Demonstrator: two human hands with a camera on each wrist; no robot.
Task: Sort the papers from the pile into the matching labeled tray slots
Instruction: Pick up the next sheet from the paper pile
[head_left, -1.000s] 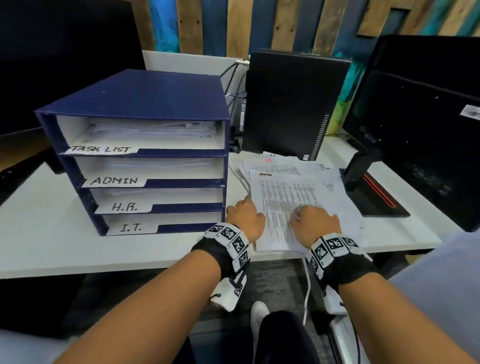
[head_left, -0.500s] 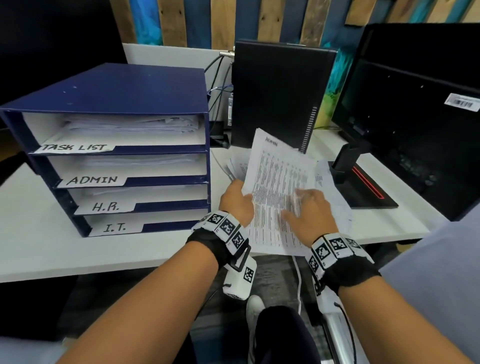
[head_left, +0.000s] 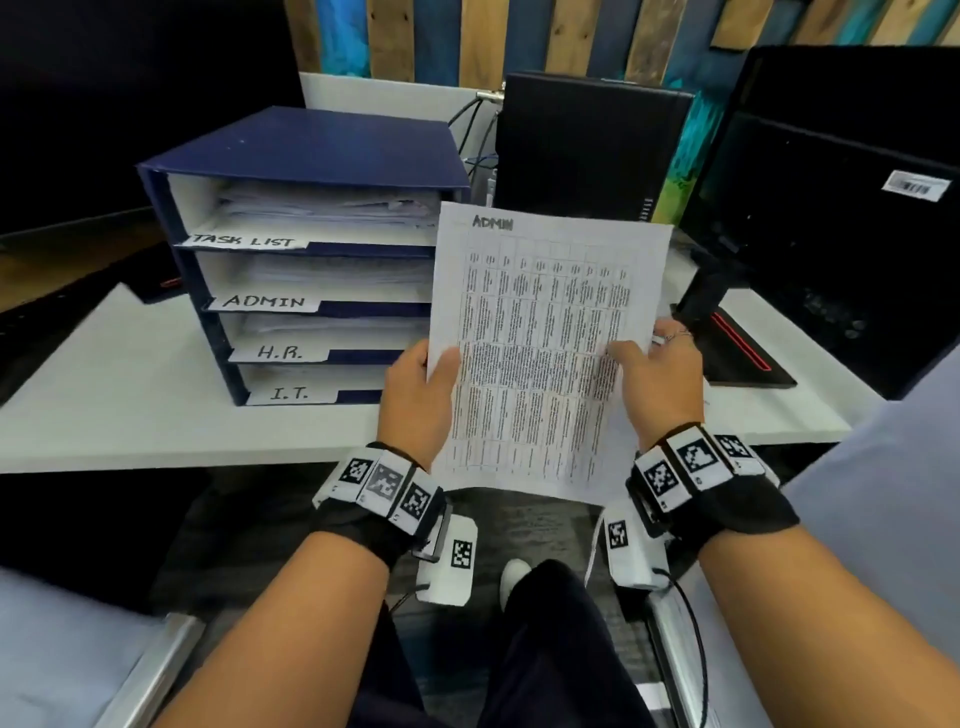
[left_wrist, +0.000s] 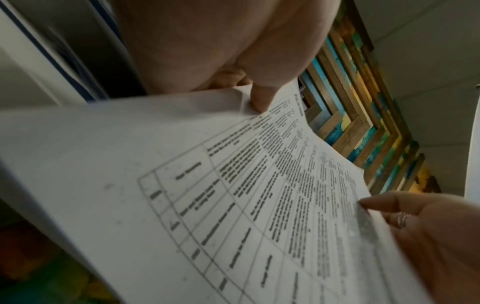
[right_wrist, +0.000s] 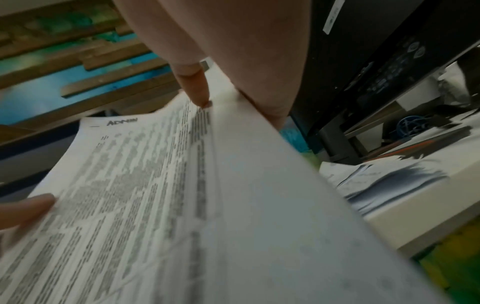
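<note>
A printed sheet headed ADMIN (head_left: 540, 332) is held up in front of me, above the desk's front edge. My left hand (head_left: 423, 387) pinches its left edge, thumb on the printed side (left_wrist: 259, 100). My right hand (head_left: 652, 371) pinches its right edge (right_wrist: 202, 94). The blue tray stack (head_left: 311, 150) stands to the left, with slots labelled TASK LIST (head_left: 244, 240), ADMIN (head_left: 265, 301), H.R. (head_left: 280, 353) and I.T. (head_left: 291, 395); each slot holds papers. The pile of papers (right_wrist: 384, 181) lies on the desk below the sheet, mostly hidden in the head view.
A black computer case (head_left: 587, 145) stands behind the sheet. A black monitor (head_left: 841, 208) with its stand fills the right. The white desk (head_left: 104, 410) extends left of the trays. A dark screen is at the far left.
Both hands have lifted the ADMIN sheet off the pile and raised it upright toward me. Earlier it lay flat on the pile under my hands.
</note>
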